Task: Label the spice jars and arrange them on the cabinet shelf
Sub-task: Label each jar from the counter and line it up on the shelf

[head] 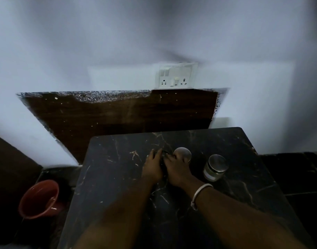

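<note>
Two glass spice jars with steel lids stand on a black marble table (118, 177). One jar (215, 167) stands free at the right. The other jar (183, 154) is just beyond my right hand (177, 170), whose fingertips touch its left side. My left hand (153, 167) lies flat beside the right one. Both hands press together around a small dark thing (164, 155) that is mostly hidden; I cannot tell what it is. A white bangle sits on my right wrist.
A red bucket (39, 199) stands on the floor to the table's left. A dark wooden panel (118, 114) leans on the white wall behind, with a switch and socket plate (175, 76) above it. Dark floor lies at the right.
</note>
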### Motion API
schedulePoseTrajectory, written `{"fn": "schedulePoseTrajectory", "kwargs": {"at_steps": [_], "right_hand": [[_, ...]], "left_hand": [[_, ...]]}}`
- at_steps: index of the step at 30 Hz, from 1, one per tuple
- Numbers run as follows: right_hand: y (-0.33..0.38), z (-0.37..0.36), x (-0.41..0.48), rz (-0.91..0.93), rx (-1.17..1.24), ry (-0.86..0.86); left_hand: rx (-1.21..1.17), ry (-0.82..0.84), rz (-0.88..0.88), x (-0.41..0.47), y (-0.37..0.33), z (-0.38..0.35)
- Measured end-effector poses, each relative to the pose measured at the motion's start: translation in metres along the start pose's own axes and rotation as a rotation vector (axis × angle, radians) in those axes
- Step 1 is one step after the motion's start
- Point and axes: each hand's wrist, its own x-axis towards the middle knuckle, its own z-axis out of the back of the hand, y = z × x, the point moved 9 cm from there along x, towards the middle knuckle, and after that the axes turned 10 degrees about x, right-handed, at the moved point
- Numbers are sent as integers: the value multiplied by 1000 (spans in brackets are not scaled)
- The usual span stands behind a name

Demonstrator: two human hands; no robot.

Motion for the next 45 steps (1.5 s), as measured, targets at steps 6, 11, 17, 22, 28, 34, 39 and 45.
{"fn": "schedulePoseTrajectory", "kwargs": {"at_steps": [6, 11, 17, 22, 28, 34, 39, 45], "right_hand": [[4, 18, -10, 45, 179, -52], [18, 103, -41, 90, 742, -284], [65, 212, -85, 282, 1479, -287], [100, 273, -121, 434, 1474, -372], [123, 318, -158, 509, 1428, -408], [133, 364, -189, 580, 1364, -511], [142, 449, -226, 697, 1197, -687], [127, 579, -210, 669, 1093, -928]], "left_hand": [[-270, -170, -103, -18, -4, 27], [-537, -170, -171, -37, -37, 120], [-904, -161, -226, -77, -108, 222], [-1191, -115, -287, -111, -146, 265], [-1272, -133, -331, -140, -179, 301], [-1228, -178, -394, -162, -219, 337], [-1136, -272, -595, -179, -287, 408], [-933, -490, -696, -159, -374, 502]]}}
